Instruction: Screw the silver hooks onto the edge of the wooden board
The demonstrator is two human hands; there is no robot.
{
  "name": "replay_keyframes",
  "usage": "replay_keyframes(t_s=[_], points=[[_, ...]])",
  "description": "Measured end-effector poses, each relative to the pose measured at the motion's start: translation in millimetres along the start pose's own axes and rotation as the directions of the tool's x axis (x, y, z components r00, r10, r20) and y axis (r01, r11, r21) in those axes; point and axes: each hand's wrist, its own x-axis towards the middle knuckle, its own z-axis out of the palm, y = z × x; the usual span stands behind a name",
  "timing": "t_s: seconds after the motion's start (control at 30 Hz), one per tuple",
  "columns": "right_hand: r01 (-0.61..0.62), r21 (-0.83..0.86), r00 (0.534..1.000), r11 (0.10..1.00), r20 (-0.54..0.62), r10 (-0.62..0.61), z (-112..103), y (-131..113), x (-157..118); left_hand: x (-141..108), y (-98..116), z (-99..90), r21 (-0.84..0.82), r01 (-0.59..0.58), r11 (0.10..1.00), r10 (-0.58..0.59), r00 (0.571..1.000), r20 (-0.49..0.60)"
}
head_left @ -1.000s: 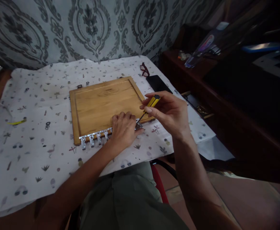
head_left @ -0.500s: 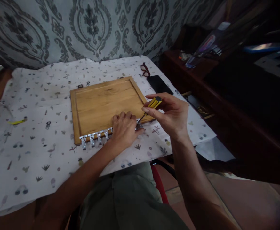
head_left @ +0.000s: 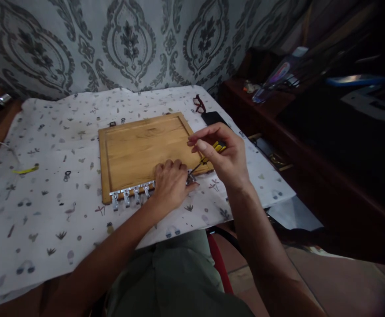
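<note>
A framed wooden panel (head_left: 146, 145) lies on the cloth-covered table, with a metal hook rail (head_left: 125, 193) along its near edge. My left hand (head_left: 171, 182) presses down over the rail and the panel's edge, fingers bent on the wood and thumb stretched towards the right end. It covers part of the rail. My right hand (head_left: 230, 154) holds a screwdriver (head_left: 217, 149) with a yellow and black handle, partly hidden behind the thumb. Its index finger and thumb are raised in front of the handle. The screwdriver's shaft slants down to the rail's right end, beside my left hand.
Red-framed glasses (head_left: 199, 104) and a black phone (head_left: 214, 118) lie behind the panel at the right. A yellow strip (head_left: 26, 170) is on the left of the cloth. Dark furniture on the right bears a clear bottle (head_left: 280, 75).
My right hand has shifted slightly left and its grip has changed, with the handle now lower behind the thumb. My left hand stays on the rail. The view has tilted slightly.
</note>
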Motion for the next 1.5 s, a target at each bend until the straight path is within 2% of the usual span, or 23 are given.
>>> replay_keyframes(t_s=[0.1,0.17,0.23,0.4,0.57,0.73,0.93,1.1,1.23,1.33,1.5], points=[[-0.064,0.168,0.992,0.984,0.12,0.044,4,2,7,0,1,-1.5,0.004,0.008,1.0,-0.008,1.0,0.017],[-0.108,0.205,0.978,0.973,0.2,0.066,5,4,9,0,1,-2.4,0.003,0.012,1.0,-0.012,1.0,0.025],[-0.122,0.206,0.971,0.971,0.227,0.073,6,4,10,0,2,-3.0,0.003,0.015,1.0,-0.015,0.999,0.032],[-0.084,0.312,0.986,0.946,0.161,0.035,13,5,8,0,2,-4.1,0.008,0.019,1.0,-0.019,0.999,0.039],[-0.065,0.358,0.998,0.932,0.049,0.051,17,3,4,0,2,-5.4,0.015,0.017,1.0,-0.017,0.999,0.05],[-0.057,0.295,0.998,0.954,0.008,0.057,16,1,-2,0,1,-2.8,0.015,0.006,1.0,-0.006,0.999,0.032],[-0.059,0.169,0.997,0.984,0.068,0.048,3,2,-8,-1,2,-3.4,0.004,0.012,1.0,-0.012,1.0,0.025],[-0.017,-0.048,0.977,0.999,0.212,0.026,-20,-8,-10,0,2,-5.6,0.001,0.007,1.0,-0.007,0.999,0.05],[0.038,-0.239,0.928,0.97,0.368,0.054,-36,-16,-7,0,0,-5.7,-0.003,-0.002,1.0,0.002,0.998,0.061],[0.09,-0.321,0.902,0.943,0.427,0.06,-42,-16,-5,0,0,-5.6,-0.008,-0.001,1.0,0.002,0.997,0.083],[0.111,-0.432,0.933,0.895,0.356,0.056,-41,-15,-7,0,-1,-2.6,-0.009,-0.01,1.0,0.011,0.998,0.061]])
